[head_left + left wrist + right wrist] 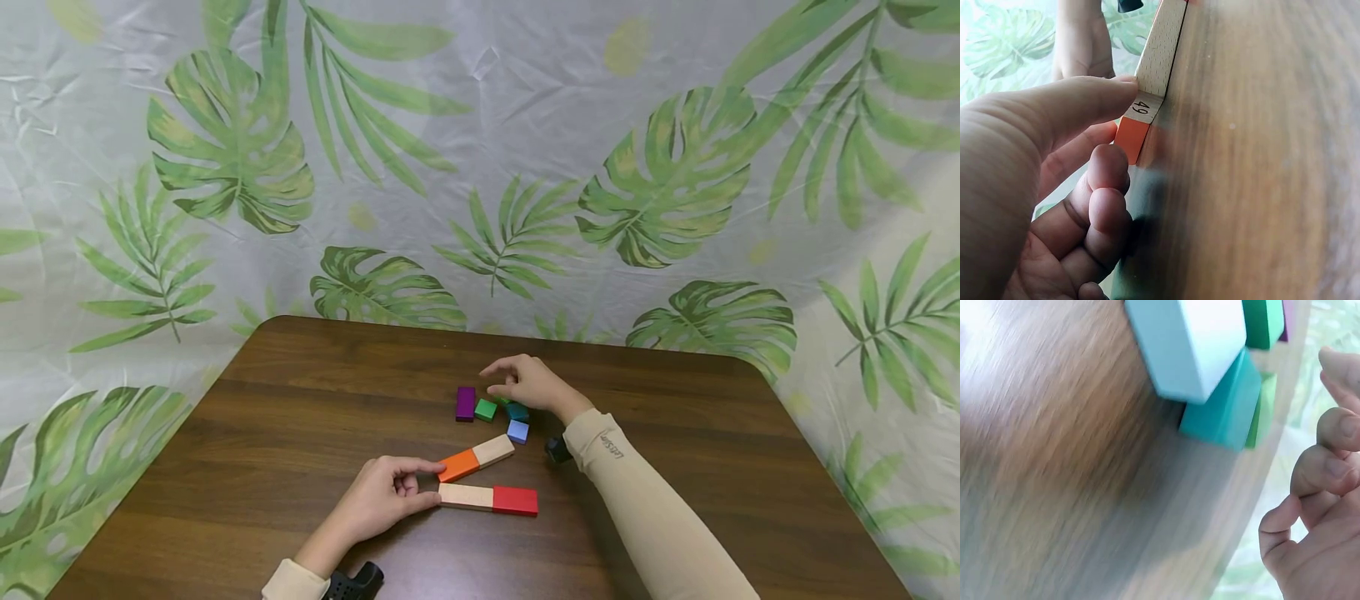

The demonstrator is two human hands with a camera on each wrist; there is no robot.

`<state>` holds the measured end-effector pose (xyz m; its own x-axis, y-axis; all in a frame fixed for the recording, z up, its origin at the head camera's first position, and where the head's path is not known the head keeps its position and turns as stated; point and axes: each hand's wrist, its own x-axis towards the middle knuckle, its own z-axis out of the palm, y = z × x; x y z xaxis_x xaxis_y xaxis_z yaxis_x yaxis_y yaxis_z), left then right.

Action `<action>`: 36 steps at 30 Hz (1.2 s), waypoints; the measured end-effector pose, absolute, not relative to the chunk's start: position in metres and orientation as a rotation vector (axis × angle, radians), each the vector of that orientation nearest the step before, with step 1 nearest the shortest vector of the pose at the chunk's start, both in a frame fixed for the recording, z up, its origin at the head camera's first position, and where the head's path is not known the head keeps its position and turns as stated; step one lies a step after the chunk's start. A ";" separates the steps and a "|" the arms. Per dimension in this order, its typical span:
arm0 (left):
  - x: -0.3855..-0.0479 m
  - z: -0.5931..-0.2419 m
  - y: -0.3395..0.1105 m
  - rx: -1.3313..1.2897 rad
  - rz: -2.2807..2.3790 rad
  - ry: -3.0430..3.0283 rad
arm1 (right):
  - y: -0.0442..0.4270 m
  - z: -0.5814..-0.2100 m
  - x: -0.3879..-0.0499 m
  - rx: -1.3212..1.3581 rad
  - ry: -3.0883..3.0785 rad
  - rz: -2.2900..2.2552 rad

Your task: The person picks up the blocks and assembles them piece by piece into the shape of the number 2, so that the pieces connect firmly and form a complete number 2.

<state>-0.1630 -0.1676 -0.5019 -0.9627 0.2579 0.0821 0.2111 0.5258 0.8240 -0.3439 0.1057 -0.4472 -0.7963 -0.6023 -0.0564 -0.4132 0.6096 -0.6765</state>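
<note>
My left hand touches the left ends of two block rows. Its index finger lies at an orange block, its thumb at a plain wooden block whose end reads "49" in the left wrist view. Another plain block continues from the orange one; a red block continues the lower row. Over the loose blocks hovers my right hand, fingers loosely bent, holding nothing visible. Around it lie purple, green, light blue and teal blocks. A lighter green block is partly hidden.
The blocks lie on a brown wooden table with rounded far corners. Behind it hangs a pale cloth printed with green leaves. Dark wrist cameras sit below both hands, the right one close to the light blue block.
</note>
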 end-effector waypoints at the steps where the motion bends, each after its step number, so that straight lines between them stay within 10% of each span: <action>1: -0.163 -0.502 -0.167 0.416 1.448 2.699 | 0.103 -0.448 -0.344 -0.831 2.556 -0.963; 36: -0.163 -0.502 -0.168 0.429 1.453 2.700 | 0.071 -0.451 -0.342 -1.000 2.586 -0.670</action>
<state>-0.1628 -0.1676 -0.5024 -0.9606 0.2631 0.0900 0.2201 0.5214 0.8244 -0.3417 0.0705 -0.4511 -0.7178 -0.6894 -0.0970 -0.5557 0.6513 -0.5168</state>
